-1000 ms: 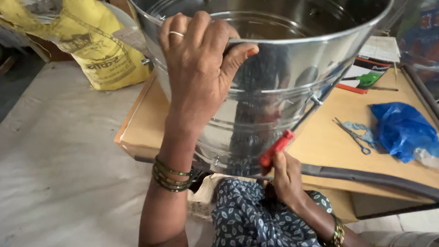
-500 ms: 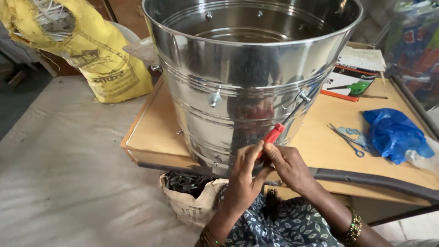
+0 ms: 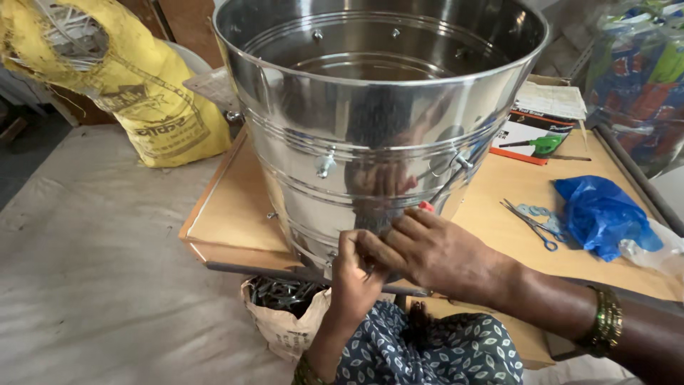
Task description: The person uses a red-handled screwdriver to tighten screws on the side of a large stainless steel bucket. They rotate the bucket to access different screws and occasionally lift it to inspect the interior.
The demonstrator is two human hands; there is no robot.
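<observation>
Both hands meet at the tub's [image 3: 377,121] lower wall, six o'clock on the table [image 3: 235,207]: left hand [image 3: 354,274] pinching something small, right hand [image 3: 438,249] gripping a red-handled tool [image 3: 426,207]. The tool could slip off the slick curved steel and nick the left fingers [image 3: 370,246].

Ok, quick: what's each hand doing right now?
Left hand: fingers pinched shut at the steel tub base; contents hidden.
Right hand: closed on a red-handled tool.

just the one head cam, looking steeply down and forward, real close on both hands at the steel tub [image 3: 377,135], low wooden table [image 3: 235,214] behind
</observation>
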